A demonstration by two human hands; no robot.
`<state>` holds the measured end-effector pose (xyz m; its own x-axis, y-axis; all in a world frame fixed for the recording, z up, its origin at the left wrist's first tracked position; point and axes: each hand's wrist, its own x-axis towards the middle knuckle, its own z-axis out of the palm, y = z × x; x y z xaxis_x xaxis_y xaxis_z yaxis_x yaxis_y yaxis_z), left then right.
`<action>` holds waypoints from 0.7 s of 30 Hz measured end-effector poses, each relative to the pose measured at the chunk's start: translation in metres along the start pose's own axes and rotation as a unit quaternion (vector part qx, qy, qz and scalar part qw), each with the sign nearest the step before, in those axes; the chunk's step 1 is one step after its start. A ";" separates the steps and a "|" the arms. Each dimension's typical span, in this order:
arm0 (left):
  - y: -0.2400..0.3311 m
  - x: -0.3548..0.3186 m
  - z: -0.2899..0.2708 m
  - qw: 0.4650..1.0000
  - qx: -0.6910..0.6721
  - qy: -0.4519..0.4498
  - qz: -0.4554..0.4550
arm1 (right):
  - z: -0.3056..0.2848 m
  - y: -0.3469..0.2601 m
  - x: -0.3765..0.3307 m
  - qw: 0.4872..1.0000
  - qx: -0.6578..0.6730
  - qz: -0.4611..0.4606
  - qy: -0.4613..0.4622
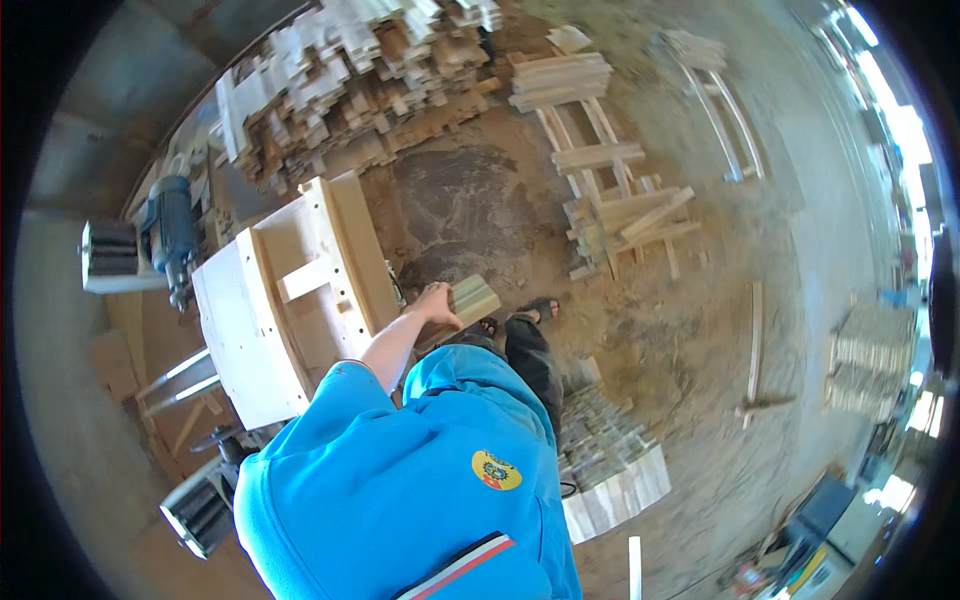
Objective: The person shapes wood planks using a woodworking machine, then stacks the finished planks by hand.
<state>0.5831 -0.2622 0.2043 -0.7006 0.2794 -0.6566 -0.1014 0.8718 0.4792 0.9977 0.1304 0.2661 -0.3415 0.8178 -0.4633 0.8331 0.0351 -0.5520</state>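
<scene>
My left hand (436, 304) reaches out past the blue sleeve, with its fingers closed around one end of a short bundle of wooden strips (476, 300). The bundle is held just in front of my legs, beside the near right side of a pale wooden machine table (225, 330). Two light wooden rails (335, 255) with bolt holes run across that table, joined by a short crosspiece (305, 280). My right hand is not visible; my body in the blue shirt covers that area.
A blue electric motor (170, 225) stands beyond the table's left side. Rough boards (350, 80) are piled at the far left. Wooden racks (600, 160) carry planks ahead to the right. A low stack of wood pieces (610, 460) lies by my right side; a long strip (755, 340) is farther right.
</scene>
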 end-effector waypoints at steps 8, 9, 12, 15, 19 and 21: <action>0.080 0.030 -0.063 0.993 -0.072 0.065 -0.062 | 0.023 -0.148 0.138 0.977 0.028 0.082 -0.194; 0.088 0.037 -0.077 0.992 -0.086 0.069 -0.061 | 0.035 -0.167 0.157 0.969 0.033 0.096 -0.224; 0.096 0.058 -0.112 0.982 -0.140 0.113 -0.059 | 0.064 -0.231 0.216 0.939 0.039 0.139 -0.313; 0.087 0.092 -0.139 0.957 -0.220 0.189 -0.025 | 0.083 -0.233 0.337 0.911 0.015 0.186 -0.368; 0.087 0.104 -0.226 0.908 -0.298 0.285 -0.071 | 0.159 -0.395 0.361 0.942 -0.025 0.048 -0.332; 0.082 0.097 -0.274 0.848 -0.394 0.348 -0.071 | 0.186 -0.463 0.360 0.936 -0.059 0.013 -0.346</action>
<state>0.3136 -0.2737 0.3398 -0.8609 -0.3501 -0.3691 -0.4679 0.2603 0.8446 0.4082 0.3016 0.2254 -0.4862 0.2535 -0.8363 0.8736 0.1158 -0.4727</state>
